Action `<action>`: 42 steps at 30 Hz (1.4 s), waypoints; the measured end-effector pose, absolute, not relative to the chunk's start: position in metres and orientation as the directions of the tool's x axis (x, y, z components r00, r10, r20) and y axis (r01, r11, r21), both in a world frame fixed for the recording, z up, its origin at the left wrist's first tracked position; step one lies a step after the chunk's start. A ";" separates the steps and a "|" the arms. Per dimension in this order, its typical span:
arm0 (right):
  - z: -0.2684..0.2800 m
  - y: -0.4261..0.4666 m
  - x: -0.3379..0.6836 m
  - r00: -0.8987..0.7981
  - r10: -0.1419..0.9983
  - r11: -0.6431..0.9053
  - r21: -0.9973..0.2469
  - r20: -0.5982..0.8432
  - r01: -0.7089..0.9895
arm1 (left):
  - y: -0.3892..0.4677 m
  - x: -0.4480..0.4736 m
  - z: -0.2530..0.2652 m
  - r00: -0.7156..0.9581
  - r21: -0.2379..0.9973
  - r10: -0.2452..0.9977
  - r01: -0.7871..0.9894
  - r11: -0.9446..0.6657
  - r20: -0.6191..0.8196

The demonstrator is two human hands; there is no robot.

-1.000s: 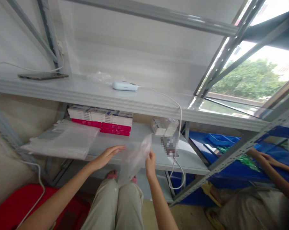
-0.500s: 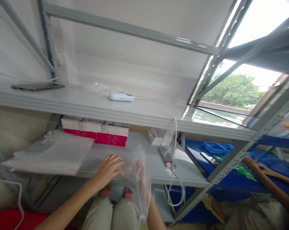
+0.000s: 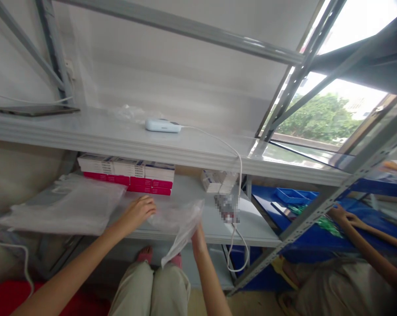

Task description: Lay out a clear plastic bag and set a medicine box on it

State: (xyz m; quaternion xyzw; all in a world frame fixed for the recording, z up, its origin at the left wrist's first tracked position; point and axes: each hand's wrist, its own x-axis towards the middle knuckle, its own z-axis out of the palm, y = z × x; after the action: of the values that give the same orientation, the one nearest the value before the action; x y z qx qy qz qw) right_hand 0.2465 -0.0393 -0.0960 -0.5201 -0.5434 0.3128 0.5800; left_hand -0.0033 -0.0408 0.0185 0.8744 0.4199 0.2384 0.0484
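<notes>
Clear plastic bag [image 3: 177, 221]: limp, transparent, held over the front edge of the lower shelf [image 3: 198, 219], its bottom corner hanging toward the knees. Left hand [image 3: 138, 211]: at 9 o'clock of the bag, fingers curled together on its upper edge. Right hand [image 3: 196, 235]: at 5 o'clock of the bag, mostly hidden behind the film; its fingers cannot be told. Stack of clear bags [image 3: 66, 204]: flat on the lower shelf, further out at 9 o'clock. Red and white boxes [image 3: 128, 172]: row at the shelf's back, at 11 o'clock. White device [image 3: 162, 125] with cable [image 3: 240, 175]: upper shelf. Another person's hand [image 3: 341, 216]: over blue trays at 3 o'clock.
</notes>
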 end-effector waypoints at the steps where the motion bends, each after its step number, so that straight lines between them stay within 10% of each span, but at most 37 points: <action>1: -0.094 -0.043 0.249 0.284 0.922 0.211 -0.957 0.262 0.197 | -0.042 -0.001 0.025 0.499 0.258 0.773 0.747 -0.613 0.392; 6: -0.037 -0.091 0.236 0.460 0.771 0.317 -0.892 0.441 0.323 | -0.044 0.010 0.043 0.461 0.138 0.763 0.809 -0.571 0.452; 13: 0.015 -0.123 0.186 -0.234 0.729 0.516 -0.291 0.644 0.806 | -0.047 0.007 0.056 0.592 -0.151 0.678 0.790 -0.594 0.436; 24: -0.015 -0.091 0.237 -0.195 0.836 0.529 -0.663 0.512 0.529 | -0.035 -0.034 0.028 0.671 0.023 0.665 0.698 -0.716 0.327; 32: -0.007 -0.093 0.261 -0.357 0.892 0.418 -0.803 0.276 0.425 | -0.038 -0.019 0.041 0.620 -0.131 0.678 0.768 -0.627 0.396; 42: -0.005 -0.099 0.209 -0.117 0.887 0.313 -0.394 0.447 0.864 | -0.065 0.018 0.054 0.622 -0.301 0.669 0.783 -0.545 0.407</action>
State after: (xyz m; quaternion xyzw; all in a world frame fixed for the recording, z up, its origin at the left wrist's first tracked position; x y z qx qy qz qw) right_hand 0.2088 -0.0993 -0.0049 -0.5859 -0.7471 0.0180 0.3135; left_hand 0.0178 -0.0654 0.0537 0.8702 0.4171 0.1228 -0.2318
